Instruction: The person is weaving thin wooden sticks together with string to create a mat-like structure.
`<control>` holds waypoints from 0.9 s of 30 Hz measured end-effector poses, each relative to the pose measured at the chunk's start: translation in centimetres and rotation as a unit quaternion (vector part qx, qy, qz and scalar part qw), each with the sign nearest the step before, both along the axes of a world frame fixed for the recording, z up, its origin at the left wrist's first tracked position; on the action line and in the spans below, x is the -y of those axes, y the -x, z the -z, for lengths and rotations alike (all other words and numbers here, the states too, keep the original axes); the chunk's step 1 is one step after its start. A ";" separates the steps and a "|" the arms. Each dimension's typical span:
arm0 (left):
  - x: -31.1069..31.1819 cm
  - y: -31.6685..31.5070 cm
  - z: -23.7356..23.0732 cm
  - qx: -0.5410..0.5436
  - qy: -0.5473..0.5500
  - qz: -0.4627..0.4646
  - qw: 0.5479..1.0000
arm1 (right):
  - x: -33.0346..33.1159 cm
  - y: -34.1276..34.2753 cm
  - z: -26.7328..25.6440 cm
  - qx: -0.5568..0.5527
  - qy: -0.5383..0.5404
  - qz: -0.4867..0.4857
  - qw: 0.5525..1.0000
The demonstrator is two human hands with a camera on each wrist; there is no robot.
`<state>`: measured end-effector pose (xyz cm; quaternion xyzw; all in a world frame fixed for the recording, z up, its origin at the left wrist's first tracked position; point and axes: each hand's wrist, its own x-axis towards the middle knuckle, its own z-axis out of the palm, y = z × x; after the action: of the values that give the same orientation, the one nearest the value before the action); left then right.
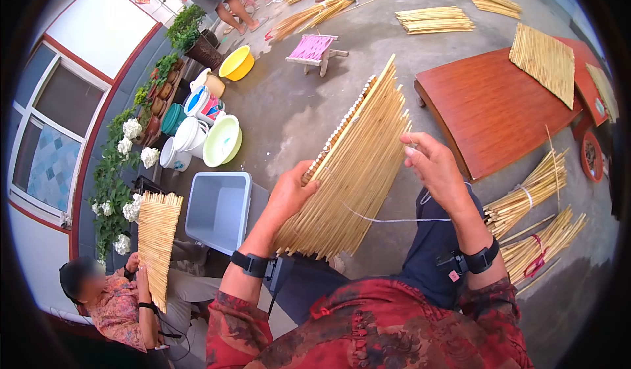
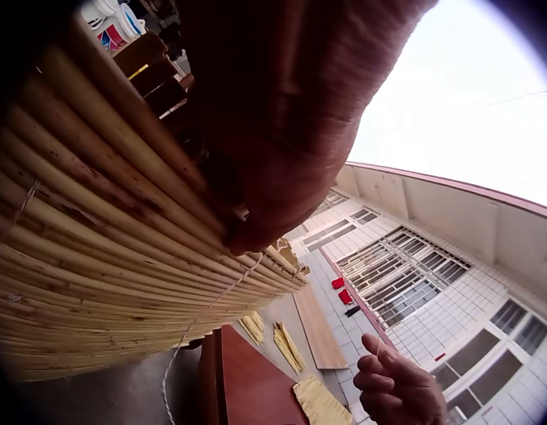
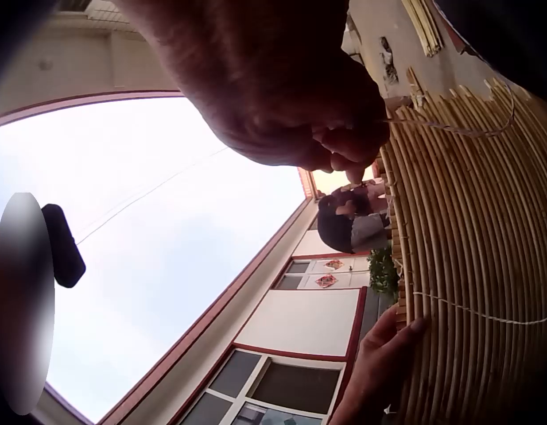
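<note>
A panel of straw-coloured stalks (image 1: pixel 358 178), laid side by side, stands tilted over the person's lap. The left hand (image 1: pixel 289 195) grips its left edge, thumb on the near face; its fingers go out of sight behind. Off the panel's right side, the right hand (image 1: pixel 434 165) is raised, thumb and forefinger pinching a thin string. White string (image 1: pixel 401 220) hangs from the panel's face and runs toward the right knee. In the right wrist view the string (image 3: pixel 459 130) stretches from the fingers across the stalks, and another line of it crosses lower down.
A red-brown table (image 1: pixel 486 106) bearing another stalk panel (image 1: pixel 544 63) stands at right. Tied stalk bundles (image 1: pixel 526 191) lie below it. At left are a grey tub (image 1: pixel 217 211), basins, buckets and plants. Another person (image 1: pixel 118 310) holds a similar panel (image 1: pixel 158 237). A small stool (image 1: pixel 315 50) stands ahead.
</note>
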<state>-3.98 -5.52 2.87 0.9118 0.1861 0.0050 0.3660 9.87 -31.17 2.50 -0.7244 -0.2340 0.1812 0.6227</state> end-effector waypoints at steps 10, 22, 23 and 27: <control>-0.1 0.3 0.1 0.024 0.130 -0.025 0.991 | -3.7 3.2 -0.1 -0.148 -0.032 -0.186 0.971; 1.0 1.4 -0.5 0.011 0.121 0.003 0.993 | -7.2 4.6 4.6 0.129 0.007 -0.128 0.983; 1.1 1.5 -0.5 0.010 0.121 0.002 0.993 | -7.4 4.8 4.9 0.149 -0.023 -0.113 0.982; 2.2 2.0 -1.2 -0.004 0.131 -0.020 0.991 | -7.3 4.9 5.4 0.196 -0.033 -0.074 0.977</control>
<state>-5.94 -7.68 4.03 0.8520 0.2048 -0.0160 0.4816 4.96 -23.88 -2.92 -0.7055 -0.4104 0.0736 0.5731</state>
